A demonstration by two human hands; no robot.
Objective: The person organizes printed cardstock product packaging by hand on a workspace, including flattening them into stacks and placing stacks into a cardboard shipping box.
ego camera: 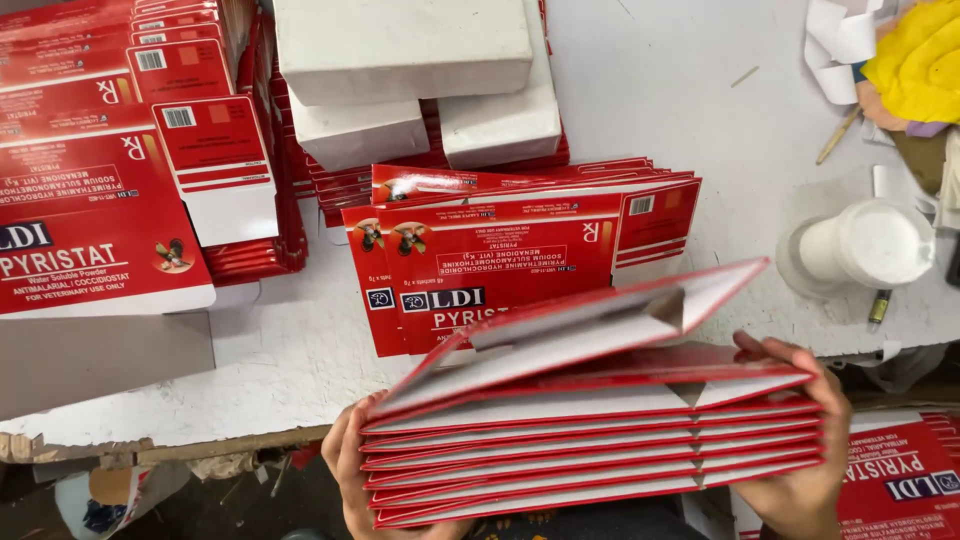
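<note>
Cartons (590,450), flat and red-edged, sit in a stack between both hands at the bottom of the view, just off the worktop's (300,370) near edge. Left hand (345,465) is clamped on the stack's left end, fingers curled round it from below. Right hand (800,440) is clamped on the right end, fingertips over the top edge. The top carton (600,325) lifts away from the rest, tilted up to the right, its folded flap showing grey inside.

Just beyond, on the white worktop, a fanned pile (500,250) of the same red printed cartons lies flat, overlapping. To its right, a white cup (860,250) stands on the worktop, a small pen just beside it. Far left, more red carton stacks (110,170) spread out in rows. Behind the fanned pile, white blocks (410,60) rest on further red stacks. Top right corner, yellow cloth (920,60) and paper scraps lie bunched together.
</note>
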